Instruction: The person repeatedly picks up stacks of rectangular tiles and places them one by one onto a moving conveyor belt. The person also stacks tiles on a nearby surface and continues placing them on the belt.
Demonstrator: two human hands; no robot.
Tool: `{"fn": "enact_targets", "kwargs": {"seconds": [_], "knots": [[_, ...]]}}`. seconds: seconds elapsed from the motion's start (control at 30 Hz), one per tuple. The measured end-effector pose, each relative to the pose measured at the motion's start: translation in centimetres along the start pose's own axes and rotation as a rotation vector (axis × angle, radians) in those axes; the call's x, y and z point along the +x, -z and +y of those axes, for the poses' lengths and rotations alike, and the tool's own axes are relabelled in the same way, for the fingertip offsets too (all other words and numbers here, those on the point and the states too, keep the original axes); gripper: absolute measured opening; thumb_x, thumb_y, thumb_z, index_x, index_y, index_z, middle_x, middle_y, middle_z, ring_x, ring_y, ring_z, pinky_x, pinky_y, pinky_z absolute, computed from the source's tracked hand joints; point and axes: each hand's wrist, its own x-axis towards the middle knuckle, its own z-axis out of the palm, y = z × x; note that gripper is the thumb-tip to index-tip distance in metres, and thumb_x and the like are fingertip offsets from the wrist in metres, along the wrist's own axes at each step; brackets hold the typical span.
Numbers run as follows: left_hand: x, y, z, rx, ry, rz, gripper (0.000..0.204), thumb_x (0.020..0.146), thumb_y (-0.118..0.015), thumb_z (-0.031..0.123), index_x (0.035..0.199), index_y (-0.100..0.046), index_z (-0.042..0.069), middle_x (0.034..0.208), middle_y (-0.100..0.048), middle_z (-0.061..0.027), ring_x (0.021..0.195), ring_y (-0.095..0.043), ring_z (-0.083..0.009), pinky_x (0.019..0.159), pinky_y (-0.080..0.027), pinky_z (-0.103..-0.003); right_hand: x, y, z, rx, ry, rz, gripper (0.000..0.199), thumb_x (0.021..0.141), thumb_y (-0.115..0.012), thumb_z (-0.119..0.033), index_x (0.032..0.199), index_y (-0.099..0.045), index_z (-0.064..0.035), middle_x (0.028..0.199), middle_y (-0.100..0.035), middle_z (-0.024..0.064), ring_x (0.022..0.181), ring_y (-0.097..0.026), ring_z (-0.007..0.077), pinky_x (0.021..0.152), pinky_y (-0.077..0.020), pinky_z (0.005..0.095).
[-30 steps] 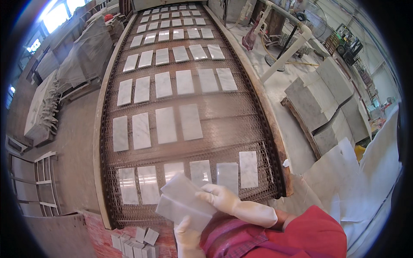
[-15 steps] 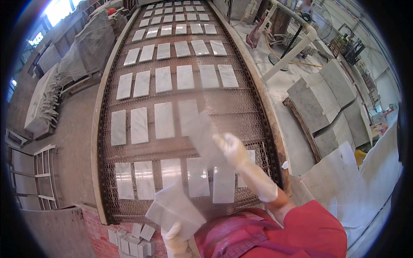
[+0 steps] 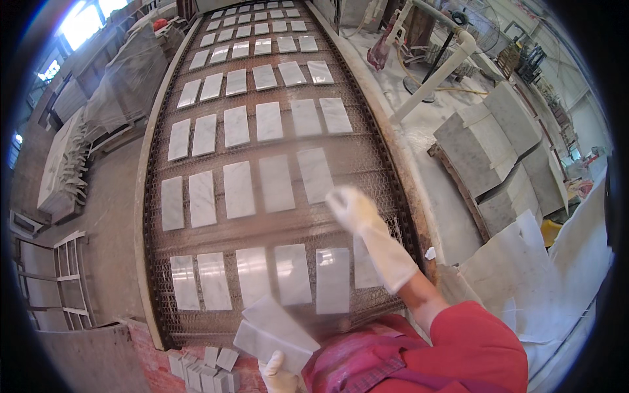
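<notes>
"Background at right?"
"Stacked stone slabs (image 3: 481, 150); at centre, a mesh conveyor (image 3: 275, 230) with rows of pale tiles (image 3: 238, 190) from near to far."
"Position and grip of left hand (image 3: 280, 377)?"
"At near edge; clamps overlapping tiles (image 3: 272, 342) with thumb on top."
"And right hand (image 3: 352, 208)?"
"Over the conveyor's right half, at the near right corner of the rightmost tile (image 3: 316, 175) in the second-nearest row. Bent at the fingers; impossible to tell whether pinching that tile."
</notes>
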Motion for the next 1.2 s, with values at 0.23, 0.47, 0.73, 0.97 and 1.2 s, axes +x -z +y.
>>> {"fn": "enact_targets", "kwargs": {"seconds": [0.23, 0.47, 0.73, 0.97, 1.2], "knots": [[1.6, -6.6, 0.8, 0.17, -0.105, -0.131, 0.066, 0.09, -0.065, 0.015, 0.15, -0.041, -0.001, 0.14, -0.057, -0.0171, 0.123, -0.061, -0.0312, 0.104, -0.052, -0.047, -14.5, -2.6, -0.4, 0.485, 0.047, -0.943, 0.059, 0.096, -0.07, -0.048, 0.134, -0.063, -0.0041, 0.127, -0.07, 0.0121, 0.117, -0.064, 0.0213, 0.105, -0.0482, 0.0349], [2.0, -7.4, -0.5, 0.134, -0.118, -0.015, 0.054, 0.094, -0.063, 0.017, 0.142, -0.048, -0.002, 0.132, -0.061, -0.0189, 0.116, -0.064, -0.0336, 0.101, -0.053, -0.05, -10.1, -2.6, 2.0, 0.736, -0.271, -0.308, 0.052, 0.097, -0.074, -0.033, 0.135, -0.061, -0.0012, 0.126, -0.069, 0.0158, 0.115, -0.066, 0.0217, 0.102, -0.0522, 0.0354], [-0.7, -5.9, -0.5, 0.353, -0.151, -0.04, 0.049, 0.093, -0.063, 0.015, 0.136, -0.05, -0.004, 0.122, -0.065, -0.0206, 0.109, -0.066, -0.0338, 0.097, -0.055, -0.05, 5.9, 4.0, 5.9, 0.274, -0.162, 0.118, 0.06, 0.097, -0.066, -0.034, 0.14, -0.055, 0.0056, 0.131, -0.067, 0.0233, 0.09, -0.072, 0.0241, 0.092, -0.0538, 0.04], [-1.9, -5.3, -2.6, 0.338, -0.11, 0.055, 0.049, 0.088, -0.063, 0.013, 0.134, -0.051, -0.002, 0.11, -0.069, -0.019, 0.098, -0.069, -0.0327, 0.089, -0.058, -0.046, 4.5, 4.3, 11.5, 0.053, -0.022, 0.326, 0.046, 0.094, -0.068, -0.036, 0.132, -0.066, -0.0092, 0.128, -0.069, 0.0186, 0.119, -0.066, 0.032, 0.103, -0.0514, 0.0421], [-1.6, -6.7, -3.4, 0.348, -0.047, 0.079, 0.045, 0.092, -0.061, 0.01, 0.136, -0.053, 0.001, 0.114, -0.069, -0.0155, 0.099, -0.07, -0.03, 0.09, -0.058, -0.045, -7.0, -1.8, 11.0, -0.343, 0.186, 0.147, 0.068, 0.092, -0.072, -0.039, 0.148, -0.051, -0.0082, 0.149, -0.053, 0.0191, 0.139, -0.048, 0.0358, 0.118, -0.035, 0.0473]]}}
